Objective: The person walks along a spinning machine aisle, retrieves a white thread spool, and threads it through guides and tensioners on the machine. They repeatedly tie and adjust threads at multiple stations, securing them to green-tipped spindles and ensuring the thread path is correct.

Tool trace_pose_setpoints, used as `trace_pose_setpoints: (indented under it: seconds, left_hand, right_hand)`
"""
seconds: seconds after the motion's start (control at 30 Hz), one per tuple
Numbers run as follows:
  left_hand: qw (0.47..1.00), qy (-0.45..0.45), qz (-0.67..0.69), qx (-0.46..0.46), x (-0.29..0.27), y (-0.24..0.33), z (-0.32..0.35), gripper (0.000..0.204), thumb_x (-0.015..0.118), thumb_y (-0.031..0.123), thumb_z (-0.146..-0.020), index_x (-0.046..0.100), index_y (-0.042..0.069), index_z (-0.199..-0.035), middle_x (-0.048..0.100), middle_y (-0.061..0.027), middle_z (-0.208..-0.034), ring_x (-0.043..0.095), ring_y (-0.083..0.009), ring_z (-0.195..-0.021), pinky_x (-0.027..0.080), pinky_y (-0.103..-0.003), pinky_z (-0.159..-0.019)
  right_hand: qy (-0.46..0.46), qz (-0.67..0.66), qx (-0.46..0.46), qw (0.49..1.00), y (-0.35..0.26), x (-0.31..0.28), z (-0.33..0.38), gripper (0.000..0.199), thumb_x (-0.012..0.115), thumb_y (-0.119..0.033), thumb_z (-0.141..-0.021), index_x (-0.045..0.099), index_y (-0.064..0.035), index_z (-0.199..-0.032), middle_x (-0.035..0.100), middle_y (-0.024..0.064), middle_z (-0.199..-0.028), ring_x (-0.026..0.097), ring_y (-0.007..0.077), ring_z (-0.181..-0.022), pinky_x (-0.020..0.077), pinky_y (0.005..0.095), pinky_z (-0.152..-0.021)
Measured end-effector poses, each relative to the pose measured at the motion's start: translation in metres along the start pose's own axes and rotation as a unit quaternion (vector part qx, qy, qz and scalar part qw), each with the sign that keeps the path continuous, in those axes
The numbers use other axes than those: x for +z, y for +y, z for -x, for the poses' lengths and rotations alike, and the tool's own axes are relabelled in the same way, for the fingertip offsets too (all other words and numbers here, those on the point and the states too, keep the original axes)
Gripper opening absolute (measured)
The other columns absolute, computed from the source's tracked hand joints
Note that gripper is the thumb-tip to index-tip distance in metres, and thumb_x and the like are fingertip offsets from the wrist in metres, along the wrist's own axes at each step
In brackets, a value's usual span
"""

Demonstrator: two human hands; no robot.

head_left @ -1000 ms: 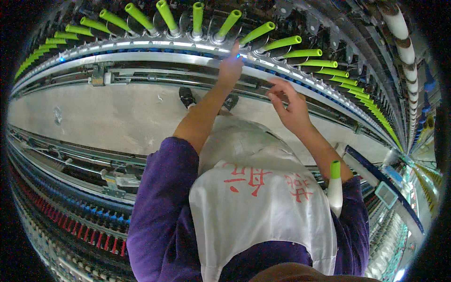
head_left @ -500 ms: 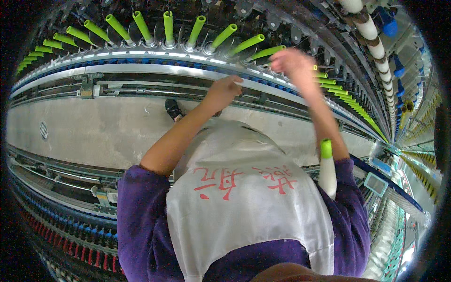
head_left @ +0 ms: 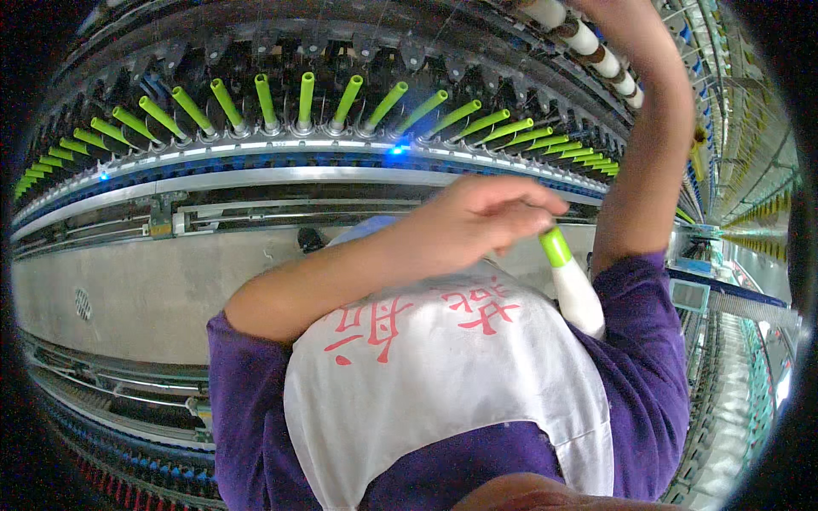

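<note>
Covering the torso, a white apron (head_left: pixel 443 375) with red markings lies below the left hand. A white bobbin with green top (head_left: pixel 576 289) stands tilted just past the left fingertips, its base against the purple right sleeve (head_left: pixel 639 332). Left hand (head_left: pixel 477 220): fingers loosely curved at the green tip; contact or grip cannot be told. Right hand (head_left: pixel 620 10): raised, cut off by the upper edge; finger state cannot be told. Beyond the left hand: metal rail (head_left: pixel 256 177), blue light (head_left: pixel 397 151), then a row of green tubes (head_left: pixel 306 100).
</note>
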State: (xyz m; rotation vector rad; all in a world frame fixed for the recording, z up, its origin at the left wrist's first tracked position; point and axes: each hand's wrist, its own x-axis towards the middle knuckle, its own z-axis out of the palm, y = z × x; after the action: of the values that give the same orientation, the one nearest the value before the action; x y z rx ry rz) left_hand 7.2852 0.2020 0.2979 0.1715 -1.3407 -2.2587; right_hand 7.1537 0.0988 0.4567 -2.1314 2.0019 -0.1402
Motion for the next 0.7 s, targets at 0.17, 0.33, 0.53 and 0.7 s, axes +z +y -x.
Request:
trace_pose_setpoints:
  seconds: [0.17,0.33,0.53,0.7]
  left_hand:
    - [0.990,-0.129,0.017,-0.045,0.028,0.001,-0.008,0.035,0.062,0.039,-0.084,0.067,0.005,-0.090,0.061,-0.0019,-0.073,0.050,-0.0065,-0.068,0.041,-0.021,-0.058]
    - [0.995,0.018,-0.089,0.041,-0.004,-0.023,0.021,0.027,0.058,0.032,-0.085,0.069,0.008,-0.089,0.063,0.0000,-0.078,0.054,-0.0094,-0.073,0.044,-0.026,-0.069]
    - [0.856,0.509,-0.056,-0.076,-0.136,-0.150,0.159,0.031,0.059,0.028,-0.084,0.061,0.006,-0.107,0.060,-0.0040,-0.104,0.056,-0.0182,-0.092,0.043,-0.031,-0.079]
    - [0.503,0.792,-0.178,-0.297,-0.104,-0.299,0.420,0.027,0.055,0.019,-0.088,0.061,-0.002,-0.105,0.064,-0.0180,-0.095,0.061,-0.0285,-0.083,0.048,-0.037,-0.072]
  right_hand:
    - [0.171,0.395,-0.016,0.903,0.040,0.015,-0.072,0.025,0.058,-0.023,-0.083,0.068,-0.0048,-0.097,0.066,0.0151,-0.086,0.061,0.0297,-0.086,0.0463,0.0436,-0.078]
    - [0.105,0.426,0.040,0.898,0.063,0.025,-0.085,0.029,0.054,-0.018,-0.083,0.062,0.0010,-0.102,0.060,0.0176,-0.110,0.047,0.0344,-0.113,0.0351,0.0477,-0.096]
    - [0.103,0.450,0.013,0.887,0.064,0.016,-0.093,0.029,0.056,-0.018,-0.081,0.061,0.0021,-0.100,0.062,0.0162,-0.103,0.054,0.0332,-0.101,0.0359,0.0460,-0.098]
    - [0.176,0.366,0.020,0.914,0.075,0.026,-0.092,0.030,0.053,-0.021,-0.082,0.062,0.0045,-0.095,0.062,0.0203,-0.101,0.055,0.0348,-0.102,0.0396,0.0437,-0.095]
